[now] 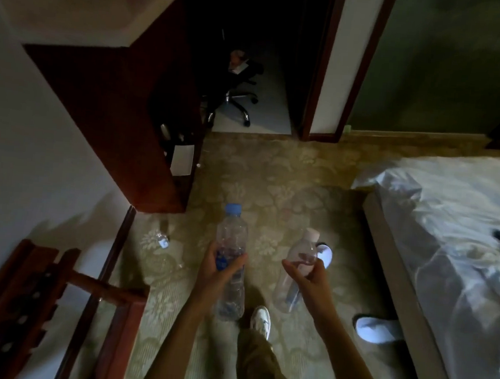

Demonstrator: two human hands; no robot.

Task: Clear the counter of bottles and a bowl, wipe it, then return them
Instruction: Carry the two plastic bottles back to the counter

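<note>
We carry two clear plastic bottles over patterned carpet (274,173). Left hand (222,265) wrapped round blue-capped bottle (231,256) at mid-body; right hand (305,273) clasping pale-capped bottle (296,267) near shoulder. Both bottles in air, clear of any table. Third small bottle (162,239) lies on floor beside dark wooden cabinet (114,113). Bowl not in view. Whether clearing or returning, we cannot tell. Next move likely needs firm flat spot, bottles lowered upright.

Open carpet (274,173) lies ahead of me, a clear lane to the doorway (252,70). The cabinet (114,113) crowds my left, the bed (448,235) my right; a small bottle (162,239) lies near the cabinet.
</note>
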